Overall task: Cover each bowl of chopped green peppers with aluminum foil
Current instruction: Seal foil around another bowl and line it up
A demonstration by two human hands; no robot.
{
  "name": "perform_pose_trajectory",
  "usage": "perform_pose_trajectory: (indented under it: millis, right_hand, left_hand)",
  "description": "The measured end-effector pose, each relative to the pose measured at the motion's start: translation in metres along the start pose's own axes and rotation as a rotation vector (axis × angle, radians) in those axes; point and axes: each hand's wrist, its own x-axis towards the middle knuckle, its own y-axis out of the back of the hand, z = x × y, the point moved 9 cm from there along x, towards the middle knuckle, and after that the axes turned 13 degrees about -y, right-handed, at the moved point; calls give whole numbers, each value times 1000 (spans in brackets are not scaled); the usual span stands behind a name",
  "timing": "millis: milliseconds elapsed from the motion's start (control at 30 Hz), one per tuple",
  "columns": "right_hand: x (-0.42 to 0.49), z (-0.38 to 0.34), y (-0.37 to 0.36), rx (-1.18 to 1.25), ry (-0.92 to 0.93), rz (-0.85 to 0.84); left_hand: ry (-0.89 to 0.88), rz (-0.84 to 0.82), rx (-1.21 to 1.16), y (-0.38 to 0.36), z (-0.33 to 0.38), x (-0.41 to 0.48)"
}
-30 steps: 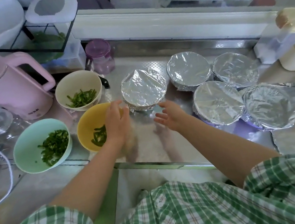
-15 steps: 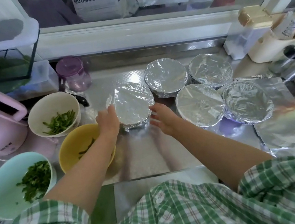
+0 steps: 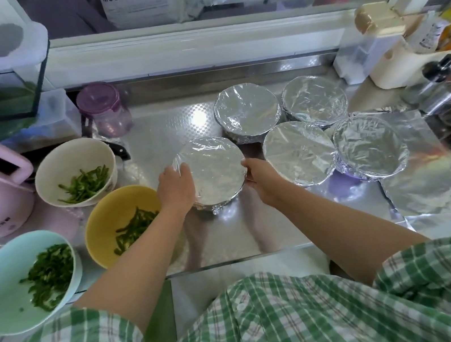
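I have both hands on the near covered bowl [image 3: 212, 170], which sits about mid-bench, just left of the four other wrapped bowls [image 3: 298, 152] clustered toward the back right. My left hand [image 3: 174, 186] curls over its left rim and my right hand [image 3: 261, 178] pinches the foil at the right rim, so each grips the bowl through its cover. I judge this to be the crimping step: the foil lies flat across the top and is gathered down around the side. Foil is light and thin and tears or puckers easily, so I would press along the rim with my fingertips rather than tug. The bowl beneath is stiff and probably slides readily on the shiny steel. Three bowls of chopped peppers stand uncovered toward the bench's left edge: a cream bowl [image 3: 70, 143], a yellow bowl [image 3: 105, 211] and a mint bowl [image 3: 0, 293]. A loose foil sheet [image 3: 434, 180] lies flat at the right edge; I would lift it by a corner.
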Motion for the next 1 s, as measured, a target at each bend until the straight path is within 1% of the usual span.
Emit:
perform_pose_trajectory:
  millis: [67, 133, 233, 267, 333, 367, 433, 500, 600, 667, 733, 800, 833, 900, 1000]
  right_hand:
    - [-2, 3, 1, 17, -25, -23]
    - [-8, 3, -3, 81, -34, -98]
    - [-7, 0, -3, 115, -5, -128]
    - [-10, 0, -1, 111, 15, -110]
    - [-2, 9, 8, 118, 34, -60]
    - [-2, 15, 12, 111, 35, -41]
    - [-3, 29, 14, 79, 27, -56]
    - [-6, 36, 10, 50, 12, -102]
    - [-12, 33, 6, 119, 0, -172]
    - [-18, 26, 8, 141, 24, -191]
    - [-21, 28, 17, 135, 29, -117]
    - [-19, 39, 35, 89, 11, 52]
    - [-17, 47, 41, 56, -9, 106]
    - [-16, 66, 42, 66, -72, 131]
    - [-22, 80, 33, 221, -133, 62]
  left_hand:
    - [14, 38, -9, 2, -5, -4]
    - [54, 54, 10, 2, -13, -9]
    - [101, -38, 131, -5, -11, -16]
    - [81, -62, 181, -6, -5, -18]
    - [-15, -77, 238, -8, 9, -18]
    - [-60, -92, 234, -10, 15, -18]
    - [-90, -126, 164, -18, 17, -15]
    - [-44, -132, 152, -22, 12, -18]
    - [11, -115, 201, -20, 6, -26]
    - [14, -124, 254, -19, 7, -32]
    - [1, -119, 272, -17, 9, -34]
    - [-34, -116, 201, -20, 10, -35]
    - [-56, -123, 165, -22, 10, -34]
    - [-72, -148, 141, -27, 6, -35]
    - [-68, -169, 142, -30, 5, -42]
